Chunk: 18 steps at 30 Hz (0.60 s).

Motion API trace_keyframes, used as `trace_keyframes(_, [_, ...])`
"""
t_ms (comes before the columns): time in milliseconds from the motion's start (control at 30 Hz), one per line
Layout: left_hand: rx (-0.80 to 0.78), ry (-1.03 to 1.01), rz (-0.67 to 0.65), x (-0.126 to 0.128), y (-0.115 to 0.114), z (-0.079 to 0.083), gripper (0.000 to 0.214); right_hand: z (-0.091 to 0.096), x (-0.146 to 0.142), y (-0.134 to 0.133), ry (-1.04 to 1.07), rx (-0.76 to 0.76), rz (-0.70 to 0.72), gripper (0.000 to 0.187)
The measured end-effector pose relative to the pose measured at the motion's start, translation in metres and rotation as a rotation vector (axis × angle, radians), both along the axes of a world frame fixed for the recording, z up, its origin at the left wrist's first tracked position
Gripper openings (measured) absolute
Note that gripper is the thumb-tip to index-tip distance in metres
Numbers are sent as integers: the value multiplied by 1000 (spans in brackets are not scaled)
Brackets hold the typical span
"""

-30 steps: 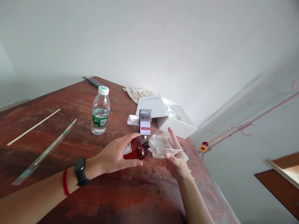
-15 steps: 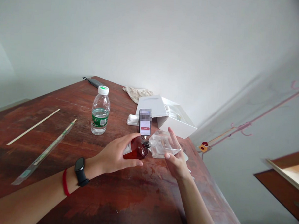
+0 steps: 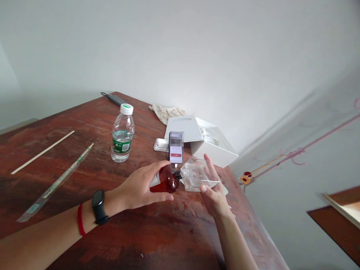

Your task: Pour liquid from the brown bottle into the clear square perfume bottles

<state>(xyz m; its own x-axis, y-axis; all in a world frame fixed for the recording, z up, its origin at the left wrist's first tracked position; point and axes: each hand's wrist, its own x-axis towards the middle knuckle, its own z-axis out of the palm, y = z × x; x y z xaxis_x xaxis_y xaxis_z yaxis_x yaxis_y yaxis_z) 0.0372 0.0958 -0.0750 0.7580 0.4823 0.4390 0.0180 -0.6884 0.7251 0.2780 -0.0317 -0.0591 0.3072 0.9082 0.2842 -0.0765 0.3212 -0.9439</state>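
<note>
My left hand (image 3: 139,185) wraps around a dark red glass bottle (image 3: 166,180) lying on its side with a pale label. My right hand (image 3: 213,198) holds a flat clear glass bottle (image 3: 197,175), its fingers behind and its thumb in front. The two bottles lie neck to neck, joined by a small black ribbed fitting (image 3: 177,175). Just behind them, a smartphone (image 3: 176,148) stands upright with its screen lit. The red bottle's contents and the fitting's inner parts are hidden.
On the reddish wooden table (image 3: 163,237) stand a water bottle (image 3: 123,134) and an open white box (image 3: 203,138). A white case (image 3: 161,145), a crumpled cloth (image 3: 166,113), a black cable-linked device (image 3: 112,99), a chopstick (image 3: 42,152) and a sleeved stick (image 3: 55,183) lie around. The table's right edge runs close to my right arm.
The whole view has shifted slightly. Both hands keep the same hold, and the bottles stay neck to neck.
</note>
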Motion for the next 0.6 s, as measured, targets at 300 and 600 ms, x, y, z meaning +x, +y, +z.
trace_keyframes(300, [-10, 1, 8, 0, 0, 0, 92, 2, -2, -1, 16, -1, -6, 95])
trace_keyframes(600, [-4, -9, 12, -1, -1, 3, 88, 3, -2, -2, -16, -18, -22, 100])
